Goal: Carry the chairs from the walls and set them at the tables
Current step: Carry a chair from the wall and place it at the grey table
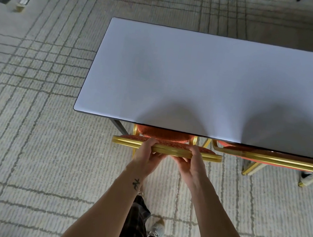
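**Position of the chair.** The red-and-gold banquet chair (pixel 166 135) stood at the left end of the near long edge of the white table (pixel 208 81). Its seat was partly under the tabletop and its backrest was just outside the edge. The gold top rail (pixel 123 141) of the backrest lay directly under your hands, level and parallel to the table edge.

**Grip.** Both hands grasped that rail near its middle, close beside each other.
- Your left hand (pixel 147 151) had its fingers curled over the top of the rail, with the thumb beneath.
- Your right hand (pixel 192 160) clasped it the same way.
- Both ends of the rail stood clear of the hands.

**Edges and room.**
- The dark table leg (pixel 119 126) stood just left of the chair frame, near the table corner.
- A second chair (pixel 267 158) of the same pattern sat just to the right at the same edge. It could not be determined whether the two frames touched.
- Lined carpet (pixel 29 119) lay open to the left of the table and behind the chair.
- Your plaid trouser leg (pixel 139 227) and pale shoe (pixel 157 232) stood on that carpet, well back from the chair.
- Two small objects (pixel 21 4) lay on the carpet far left, well apart from the table. They were too small to identify.
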Action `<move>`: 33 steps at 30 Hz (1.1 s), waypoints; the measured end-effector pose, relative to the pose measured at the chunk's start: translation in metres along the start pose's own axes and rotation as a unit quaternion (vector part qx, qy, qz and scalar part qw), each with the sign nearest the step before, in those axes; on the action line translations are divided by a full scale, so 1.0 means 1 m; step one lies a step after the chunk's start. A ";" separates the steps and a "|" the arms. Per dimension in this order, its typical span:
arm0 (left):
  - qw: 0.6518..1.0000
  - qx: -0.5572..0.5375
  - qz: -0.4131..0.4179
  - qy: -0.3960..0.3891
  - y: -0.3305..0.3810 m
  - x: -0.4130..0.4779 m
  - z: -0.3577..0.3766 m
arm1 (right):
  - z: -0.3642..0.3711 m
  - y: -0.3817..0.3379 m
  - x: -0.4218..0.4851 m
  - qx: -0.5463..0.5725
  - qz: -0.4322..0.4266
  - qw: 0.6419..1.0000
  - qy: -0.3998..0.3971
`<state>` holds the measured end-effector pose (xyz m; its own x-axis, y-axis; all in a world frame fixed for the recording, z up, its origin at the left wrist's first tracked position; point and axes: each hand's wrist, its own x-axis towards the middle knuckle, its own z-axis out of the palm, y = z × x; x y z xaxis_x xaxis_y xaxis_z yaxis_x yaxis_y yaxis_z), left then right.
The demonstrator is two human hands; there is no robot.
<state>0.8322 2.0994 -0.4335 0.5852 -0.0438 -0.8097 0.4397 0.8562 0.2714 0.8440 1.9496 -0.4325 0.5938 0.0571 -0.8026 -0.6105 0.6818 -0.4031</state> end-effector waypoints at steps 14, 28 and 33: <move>1.000 0.025 0.010 -0.015 0.026 0.028 0.028 | 0.022 -0.017 0.041 0.020 -0.030 0.999 -0.010; 0.932 0.361 0.020 -0.019 0.032 0.000 0.000 | 0.020 -0.014 -0.004 -0.211 -0.005 0.977 0.023; 0.930 0.359 0.077 0.006 -0.006 -0.061 -0.024 | 0.005 0.014 -0.038 -0.313 -0.004 0.949 -0.031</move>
<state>0.7775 2.1092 -0.3989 0.6736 0.0610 -0.7365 0.6948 0.2875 0.6593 0.8148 1.9606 -0.4054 0.6173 0.1106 -0.7789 -0.7864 0.1158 -0.6067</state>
